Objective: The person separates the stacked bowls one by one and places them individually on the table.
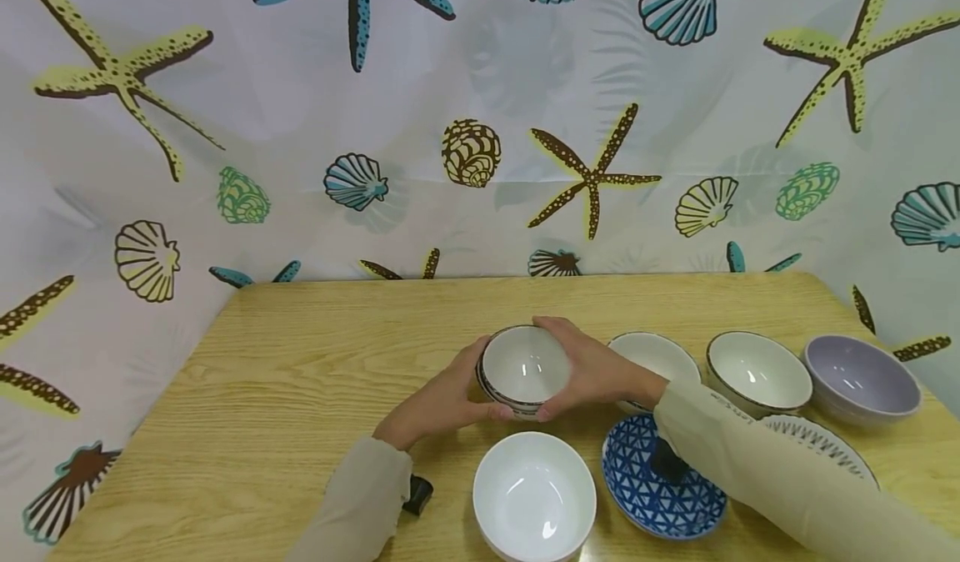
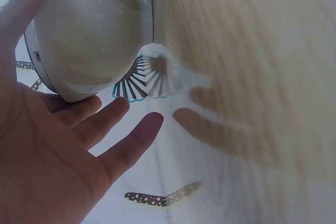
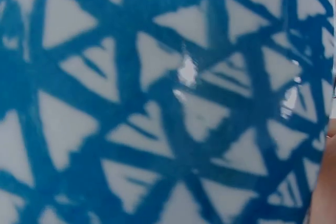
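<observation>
In the head view, both hands hold a small off-white bowl (image 1: 525,366) with a dark rim, from opposite sides, near the middle of the table. A second rim shows just under its edge, like another bowl nested below. My left hand (image 1: 446,397) has its thumb at the near side and its fingers around the left. My right hand (image 1: 592,366) curves around the right side, thumb low in front. The left wrist view shows the bowl's outside (image 2: 94,30) tilted against the thumb and fingers. Only a sliver of the right hand (image 3: 323,182) appears in the right wrist view.
A white bowl (image 1: 534,495) stands in front. Under the right forearm lie a blue patterned plate (image 1: 637,483) and a white plate with a patterned rim (image 1: 840,449). Rightward stand two off-white bowls (image 1: 652,353) (image 1: 757,370) and a lavender bowl (image 1: 862,374). A printed curtain (image 1: 450,212) hangs behind the table.
</observation>
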Available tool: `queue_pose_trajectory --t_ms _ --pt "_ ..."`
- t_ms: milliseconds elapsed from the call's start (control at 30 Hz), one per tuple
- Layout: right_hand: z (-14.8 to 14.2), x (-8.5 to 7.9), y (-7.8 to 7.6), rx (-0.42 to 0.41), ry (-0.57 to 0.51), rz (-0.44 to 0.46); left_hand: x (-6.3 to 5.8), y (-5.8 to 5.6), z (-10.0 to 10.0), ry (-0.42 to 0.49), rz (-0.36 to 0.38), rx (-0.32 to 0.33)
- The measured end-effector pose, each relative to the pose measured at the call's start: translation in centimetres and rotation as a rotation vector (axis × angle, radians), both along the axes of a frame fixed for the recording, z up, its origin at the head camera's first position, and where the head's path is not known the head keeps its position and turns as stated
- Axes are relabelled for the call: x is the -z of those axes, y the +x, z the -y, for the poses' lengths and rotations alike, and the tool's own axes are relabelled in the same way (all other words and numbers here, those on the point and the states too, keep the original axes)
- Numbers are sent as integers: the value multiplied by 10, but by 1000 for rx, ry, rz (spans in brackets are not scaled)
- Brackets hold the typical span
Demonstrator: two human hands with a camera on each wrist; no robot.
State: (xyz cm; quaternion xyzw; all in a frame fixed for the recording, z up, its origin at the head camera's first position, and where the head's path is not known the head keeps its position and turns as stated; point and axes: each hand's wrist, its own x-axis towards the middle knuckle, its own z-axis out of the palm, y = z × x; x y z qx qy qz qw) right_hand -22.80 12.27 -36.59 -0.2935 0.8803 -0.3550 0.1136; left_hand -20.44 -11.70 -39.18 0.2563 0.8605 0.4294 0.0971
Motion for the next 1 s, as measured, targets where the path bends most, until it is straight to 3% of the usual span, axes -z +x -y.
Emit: queue_pose_trajectory --t_ms 533,800,1000 --pt "0 0 -5 -27 -36 -47 -2 1 0 -16 30 -17" --pt "0 -3 -1 -6 -50 -29 -2 2 0 1 20 -4" --pt "0 -2 1 -3 -103 -67 -1 1 2 8 20 2"
